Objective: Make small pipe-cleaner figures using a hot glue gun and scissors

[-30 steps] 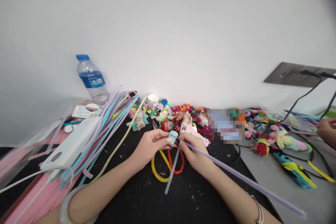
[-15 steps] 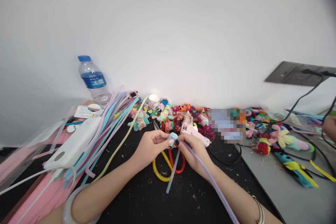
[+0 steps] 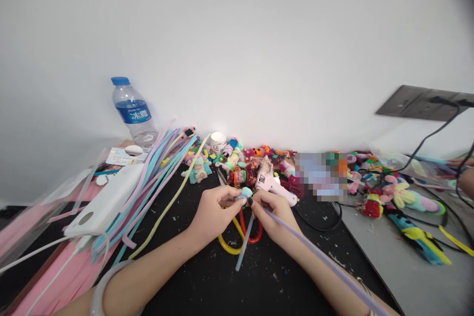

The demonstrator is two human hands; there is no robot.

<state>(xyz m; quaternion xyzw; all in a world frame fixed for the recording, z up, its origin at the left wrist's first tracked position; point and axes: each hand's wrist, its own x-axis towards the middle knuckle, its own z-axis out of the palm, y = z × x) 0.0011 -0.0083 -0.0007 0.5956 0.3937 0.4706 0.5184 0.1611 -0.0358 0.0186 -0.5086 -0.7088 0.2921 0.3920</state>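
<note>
My left hand (image 3: 217, 210) pinches a small rolled piece of fuzzy chenille stem (image 3: 246, 192) in mint and lavender between thumb and fingers. Right against it, my right hand (image 3: 273, 211) has its thumb and fingers closed on a long lavender chenille stem (image 3: 318, 246), which trails over the right forearm to the bottom of the view. Below the hands lie scissors (image 3: 225, 248) with yellow and red handles. A translucent glue stick (image 3: 244, 247) rests across them, its upper end hidden by my fingers. Just behind my right hand lies a pink glue gun (image 3: 277, 190).
A bundle of pastel chenille stems (image 3: 155, 173) covers a white power strip (image 3: 105, 202) at left. Behind stand a water bottle (image 3: 133, 111) and white cup (image 3: 217, 143). Several fuzzy figures (image 3: 198, 168) line the wall. Another person's hand (image 3: 467, 177) shows far right, near black cables.
The free length of the lavender chenille stem has swung right, across my right forearm. Both hands keep their pinch with only a slight shift, and the rolled piece has turned a little.
</note>
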